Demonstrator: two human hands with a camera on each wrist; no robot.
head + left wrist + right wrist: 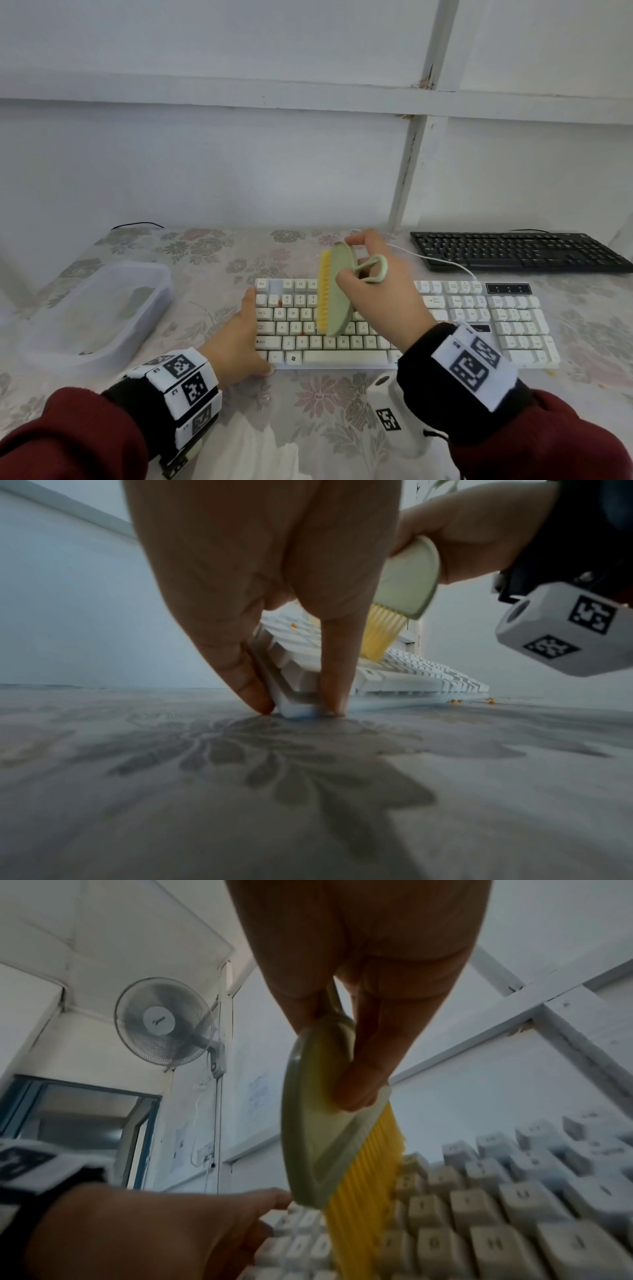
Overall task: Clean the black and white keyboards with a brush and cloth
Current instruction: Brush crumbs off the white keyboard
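Note:
The white keyboard (479,329) lies across the middle of the table, with small orange crumbs (280,303) on its left keys. My left hand (239,337) grips its left front corner (294,710), thumb at the front and fingers along the side edge. My right hand (373,291) holds a pale green brush (339,294) with yellow bristles (323,291) by its loop handle. The brush stands on edge over the left-middle keys, and its bristles (356,1218) touch the keys (479,1213). The black keyboard (520,251) sits behind at the right, untouched.
A clear plastic tub (68,335) stands at the left with something greenish (137,299) inside. A white cable (442,261) runs between the two keyboards. More crumbs (457,701) lie on the floral tablecloth (308,411) by the keyboard's front edge. The wall is close behind.

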